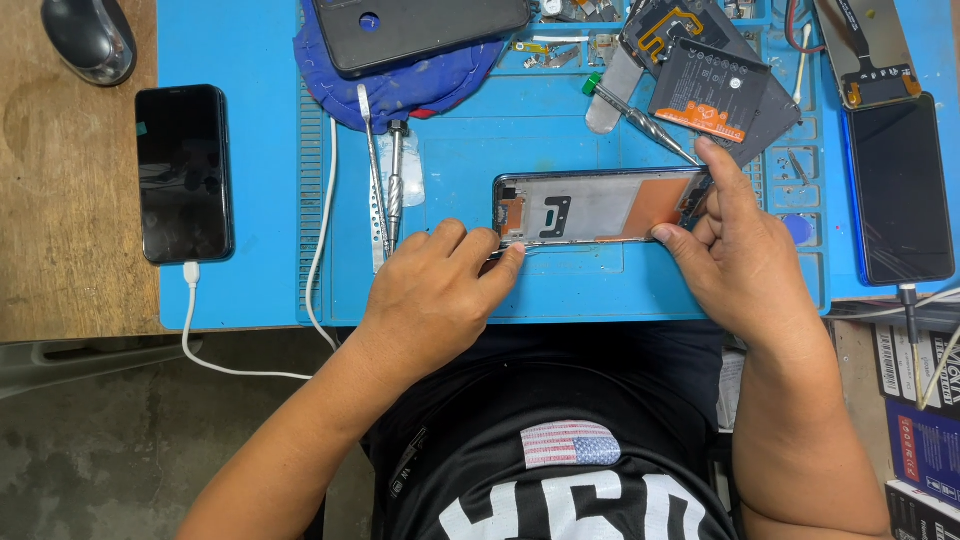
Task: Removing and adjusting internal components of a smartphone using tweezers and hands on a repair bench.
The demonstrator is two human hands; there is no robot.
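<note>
fingers of right hand and left hand curl closed on opened phone frame, silver inside, copper patch, on blue surface

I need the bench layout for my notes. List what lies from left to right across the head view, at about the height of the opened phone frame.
Black phone on its white cable → two metal pry tools → left hand → opened phone frame → right hand → loose dark screen panel.
</note>
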